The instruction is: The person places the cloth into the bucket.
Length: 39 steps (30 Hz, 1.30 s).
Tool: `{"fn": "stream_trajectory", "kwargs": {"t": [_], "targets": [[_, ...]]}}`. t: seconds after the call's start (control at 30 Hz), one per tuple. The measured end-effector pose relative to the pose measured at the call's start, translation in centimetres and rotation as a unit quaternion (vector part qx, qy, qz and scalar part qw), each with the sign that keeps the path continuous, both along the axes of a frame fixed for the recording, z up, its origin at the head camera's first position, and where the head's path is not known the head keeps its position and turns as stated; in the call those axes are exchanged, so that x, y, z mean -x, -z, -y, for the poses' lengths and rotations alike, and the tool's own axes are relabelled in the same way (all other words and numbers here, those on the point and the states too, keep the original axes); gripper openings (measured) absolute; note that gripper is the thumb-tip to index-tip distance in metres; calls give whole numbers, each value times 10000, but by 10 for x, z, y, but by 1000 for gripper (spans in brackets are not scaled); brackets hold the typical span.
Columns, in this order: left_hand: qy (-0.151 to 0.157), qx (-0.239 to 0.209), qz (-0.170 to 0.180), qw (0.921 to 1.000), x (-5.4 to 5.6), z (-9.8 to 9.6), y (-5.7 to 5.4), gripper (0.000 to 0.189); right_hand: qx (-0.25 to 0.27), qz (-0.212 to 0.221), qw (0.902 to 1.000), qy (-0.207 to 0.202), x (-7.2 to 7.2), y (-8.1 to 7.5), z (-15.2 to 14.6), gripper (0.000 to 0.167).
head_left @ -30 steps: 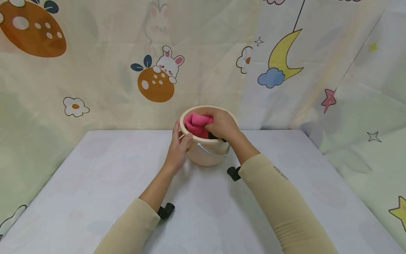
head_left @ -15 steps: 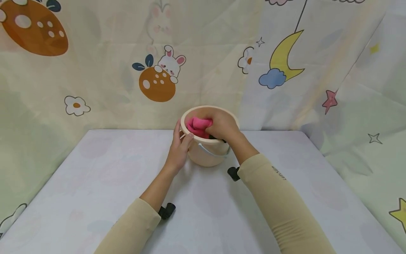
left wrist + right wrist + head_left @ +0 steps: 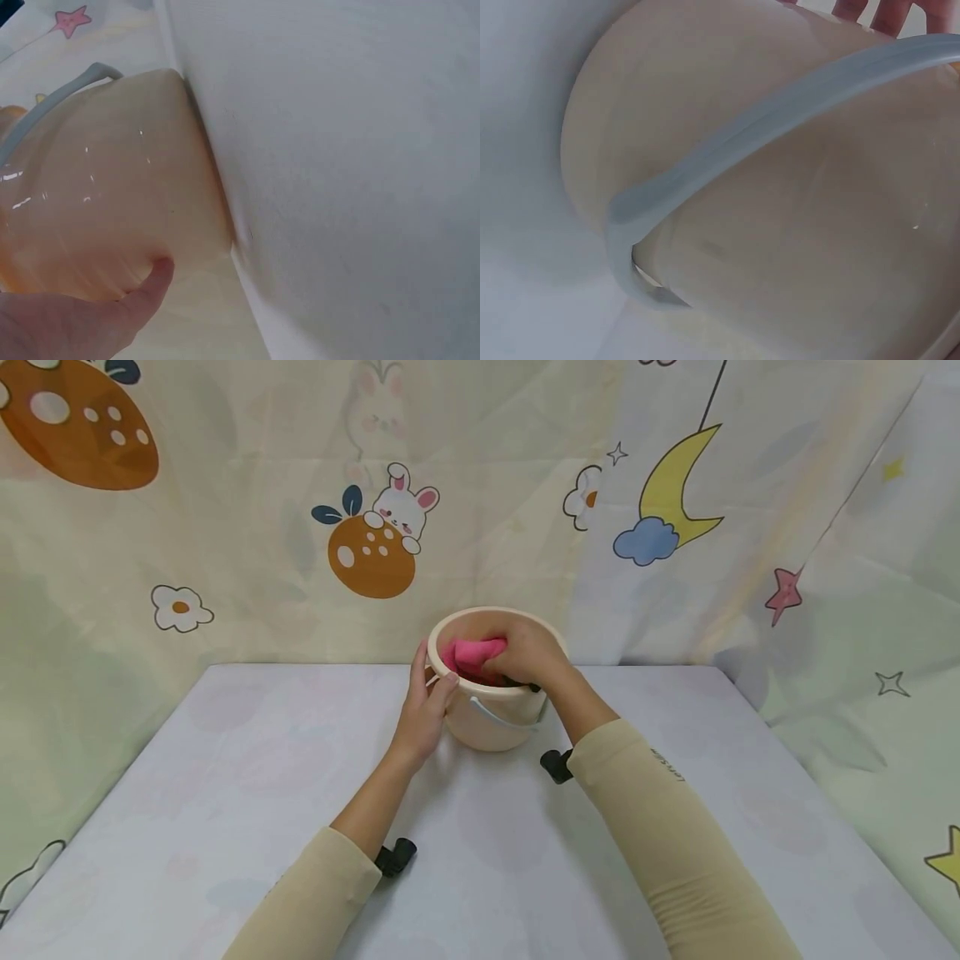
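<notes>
Near the table's (image 3: 225, 793) far edge, the left hand (image 3: 423, 714) clasps the bucket (image 3: 487, 722) while the right hand (image 3: 528, 656) clutches the cloth (image 3: 468, 656) inside (a hard tug could tip the bucket).

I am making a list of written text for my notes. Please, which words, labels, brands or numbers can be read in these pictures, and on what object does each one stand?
Small dark print on the right sleeve: too small and blurred to read.
Bucket: no label or print on its visible wall in any view.
Backdrop cloth: only drawings (rabbit, moon, stars, flowers), no words or numbers.
Table cover: no text.
</notes>
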<state>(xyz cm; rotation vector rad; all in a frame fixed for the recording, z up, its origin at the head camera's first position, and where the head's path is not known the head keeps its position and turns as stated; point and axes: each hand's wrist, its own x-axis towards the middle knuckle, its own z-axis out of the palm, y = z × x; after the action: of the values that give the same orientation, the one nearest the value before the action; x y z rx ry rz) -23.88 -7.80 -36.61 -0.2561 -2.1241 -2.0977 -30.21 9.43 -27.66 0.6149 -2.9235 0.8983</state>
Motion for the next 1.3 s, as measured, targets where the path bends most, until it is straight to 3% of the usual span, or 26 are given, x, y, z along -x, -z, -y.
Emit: {"fn": "stream_trajectory", "kwargs": {"t": [0.27,0.6,0.83,1.3], "targets": [[-25,-30,-37,10000,0,2,-1,74,-267,-110,9996,2,0,-3,2,35],[-20,-146,-60,9999,1,2,-2,74,-145,-178,9996,133,0,-1,2,36],[75,-204,-44,9998,0,0,-3,74,-215,-80,9997,109,-1,-3,0,23],[119,-171,1,9998,2,2,-4,74,1138,-163,9923,465,-11,-11,-10,22]]}}
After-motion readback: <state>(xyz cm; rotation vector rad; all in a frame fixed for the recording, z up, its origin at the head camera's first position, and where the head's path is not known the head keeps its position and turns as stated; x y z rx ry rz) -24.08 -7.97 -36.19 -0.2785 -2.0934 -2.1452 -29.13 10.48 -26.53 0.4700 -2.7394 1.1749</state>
